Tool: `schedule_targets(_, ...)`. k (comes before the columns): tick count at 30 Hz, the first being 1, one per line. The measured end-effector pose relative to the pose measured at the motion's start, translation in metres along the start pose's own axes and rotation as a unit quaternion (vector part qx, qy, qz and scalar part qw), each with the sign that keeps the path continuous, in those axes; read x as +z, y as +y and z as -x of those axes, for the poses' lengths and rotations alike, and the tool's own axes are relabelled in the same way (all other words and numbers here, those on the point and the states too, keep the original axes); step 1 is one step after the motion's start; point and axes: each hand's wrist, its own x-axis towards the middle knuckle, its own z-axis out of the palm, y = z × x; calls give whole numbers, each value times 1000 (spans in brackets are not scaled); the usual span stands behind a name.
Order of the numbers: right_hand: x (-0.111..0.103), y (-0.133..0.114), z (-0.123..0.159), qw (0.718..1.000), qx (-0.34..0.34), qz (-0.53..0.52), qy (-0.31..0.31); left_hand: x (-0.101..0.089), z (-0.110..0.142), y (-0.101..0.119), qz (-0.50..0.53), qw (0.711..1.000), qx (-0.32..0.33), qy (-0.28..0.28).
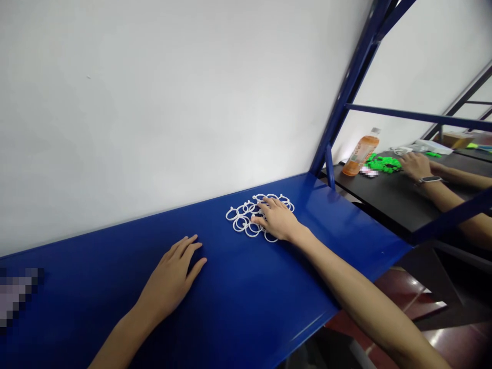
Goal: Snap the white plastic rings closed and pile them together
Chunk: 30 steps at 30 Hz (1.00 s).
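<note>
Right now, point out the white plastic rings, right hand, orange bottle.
white plastic rings (232,209): head view, rim of leftmost ring
right hand (277,219): head view, back of hand
orange bottle (360,156): head view, bottle's body

Items in view: one left hand (172,271), one right hand (277,219), one cluster of white plastic rings (241,223) too overlapped for an exact count, one blue steel shelf (115,307), one orange drink bottle (359,156), one co-worker's hand (415,166), one wristwatch (429,179).

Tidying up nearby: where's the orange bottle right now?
The orange bottle stands at the upper right of the head view, on the black table, just left of the green pieces.
</note>
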Motion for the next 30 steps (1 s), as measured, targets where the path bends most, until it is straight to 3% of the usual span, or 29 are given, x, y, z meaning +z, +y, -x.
schedule_targets(30,-8,-3,-1,1000,-13,22,11,2,1,-3,-1,1000,0,-5)
